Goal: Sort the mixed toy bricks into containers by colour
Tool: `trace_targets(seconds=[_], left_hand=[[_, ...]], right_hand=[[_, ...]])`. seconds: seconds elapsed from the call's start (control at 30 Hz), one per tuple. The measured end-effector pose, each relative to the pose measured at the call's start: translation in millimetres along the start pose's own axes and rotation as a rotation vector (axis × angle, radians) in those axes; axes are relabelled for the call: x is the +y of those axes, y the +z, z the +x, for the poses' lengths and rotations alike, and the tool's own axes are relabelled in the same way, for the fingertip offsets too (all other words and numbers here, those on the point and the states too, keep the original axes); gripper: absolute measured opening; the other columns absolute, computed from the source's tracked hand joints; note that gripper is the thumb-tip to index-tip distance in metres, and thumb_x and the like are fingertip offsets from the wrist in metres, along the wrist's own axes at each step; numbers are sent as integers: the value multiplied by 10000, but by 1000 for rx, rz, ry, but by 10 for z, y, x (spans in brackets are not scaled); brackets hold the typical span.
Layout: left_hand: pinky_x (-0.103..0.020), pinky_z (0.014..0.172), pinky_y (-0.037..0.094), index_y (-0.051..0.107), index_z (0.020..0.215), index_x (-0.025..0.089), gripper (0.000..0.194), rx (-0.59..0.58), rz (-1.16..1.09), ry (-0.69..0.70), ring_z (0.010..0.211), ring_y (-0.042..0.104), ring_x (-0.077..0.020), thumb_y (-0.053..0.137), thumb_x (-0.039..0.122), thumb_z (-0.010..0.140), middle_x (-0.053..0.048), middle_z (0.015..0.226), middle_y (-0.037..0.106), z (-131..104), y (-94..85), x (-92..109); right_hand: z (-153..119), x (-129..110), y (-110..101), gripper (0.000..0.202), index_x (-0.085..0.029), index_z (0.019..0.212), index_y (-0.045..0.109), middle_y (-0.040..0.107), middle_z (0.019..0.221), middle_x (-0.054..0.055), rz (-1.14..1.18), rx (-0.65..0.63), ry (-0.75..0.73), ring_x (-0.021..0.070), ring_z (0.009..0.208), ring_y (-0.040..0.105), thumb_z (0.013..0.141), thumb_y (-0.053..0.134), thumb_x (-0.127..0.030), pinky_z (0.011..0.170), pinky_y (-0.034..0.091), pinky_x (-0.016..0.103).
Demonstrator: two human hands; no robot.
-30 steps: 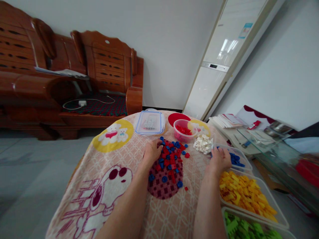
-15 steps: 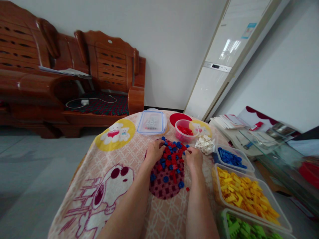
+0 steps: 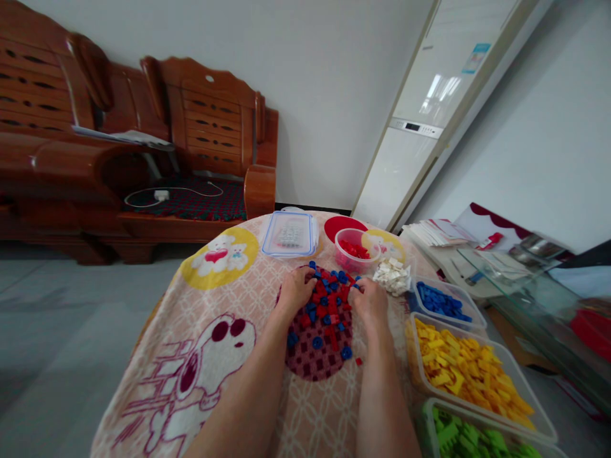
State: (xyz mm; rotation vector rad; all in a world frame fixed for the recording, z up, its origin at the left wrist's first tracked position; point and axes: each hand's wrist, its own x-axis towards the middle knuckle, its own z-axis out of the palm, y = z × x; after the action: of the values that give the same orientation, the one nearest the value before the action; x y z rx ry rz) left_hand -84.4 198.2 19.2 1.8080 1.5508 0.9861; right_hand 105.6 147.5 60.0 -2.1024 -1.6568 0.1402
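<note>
A mixed pile of red and blue toy bricks (image 3: pixel 329 302) lies spread on the dark red round patch of the tablecloth. My left hand (image 3: pixel 296 290) rests at the pile's left edge, fingers curved and a little apart, with no brick visible in its grasp. At the right edge, my right hand (image 3: pixel 372 301) has its fingers drawn together against the bricks; whatever is between the fingertips is hidden. Blue round pieces (image 3: pixel 317 343) and a small red piece (image 3: pixel 359 361) lie loose nearer to me.
Beyond the pile are a clear lidded box (image 3: pixel 290 234), a pink tub of red bricks (image 3: pixel 356 257) and a red lid (image 3: pixel 344 228). White bricks (image 3: pixel 393 277) lie at right, beside boxes of blue (image 3: pixel 443 302), yellow (image 3: pixel 470 369) and green bricks (image 3: pixel 477 436).
My right hand has shifted slightly left, its fingertips now further into the pile's edge. The left hand stays almost in place.
</note>
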Motion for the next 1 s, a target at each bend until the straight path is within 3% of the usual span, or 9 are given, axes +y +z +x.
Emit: trace_targets(seconds=[0.13,0.3,0.37,0.47,0.57,0.7,0.83,1.0], left_hand=[[-313,841,546,714,1048,174,272,-4,15,3,872,695,-192,590,176,806,-62,947,752,3,-7,8],[-329,853,540,711,1049,163,274,-15,28,-5,883,694,-202,590,168,804,-72,957,752,-3,-21,25],[-328,854,539,708,1056,157,278,-17,19,-6,884,693,-202,587,163,806,-76,963,751,-6,-23,26],[-327,857,537,705,1063,152,278,-16,20,-1,885,690,-200,587,161,811,-75,966,751,-4,-19,24],[-310,861,534,707,1054,155,268,-22,42,0,898,688,-192,593,163,812,-68,969,750,2,-5,28],[-289,872,530,703,1074,145,284,-31,56,-8,929,687,-188,600,160,810,-76,998,746,-3,8,59],[-290,877,529,703,1073,145,281,-46,62,8,930,686,-187,592,156,816,-77,1003,744,-20,11,87],[-287,874,530,702,1079,158,285,-39,57,13,939,685,-185,595,160,814,-68,994,745,-25,18,82]], right_hand=[[45,26,-36,262,-166,910,717,728,792,75,319,175,41,207,751,666,765,576,-333,734,485,305],[107,189,28,470,-108,1041,670,672,624,29,819,272,258,185,516,617,691,615,-417,500,509,292],[131,303,17,537,-89,1121,628,674,654,24,948,460,320,189,553,639,682,619,-399,514,541,298],[157,497,-57,642,-66,1253,541,703,855,65,1003,808,371,211,744,688,684,611,-354,649,597,338],[163,609,-128,656,-77,1271,539,693,1038,119,981,947,401,227,879,683,665,625,-310,715,604,351],[158,513,-119,523,-71,1116,645,711,890,101,1013,877,351,219,762,684,647,631,-301,684,594,349],[141,339,-47,362,-102,933,704,702,713,61,933,618,222,204,641,668,699,596,-355,663,578,346],[116,250,106,339,-127,962,734,745,907,119,483,275,-57,239,860,687,786,505,-304,851,531,371]])
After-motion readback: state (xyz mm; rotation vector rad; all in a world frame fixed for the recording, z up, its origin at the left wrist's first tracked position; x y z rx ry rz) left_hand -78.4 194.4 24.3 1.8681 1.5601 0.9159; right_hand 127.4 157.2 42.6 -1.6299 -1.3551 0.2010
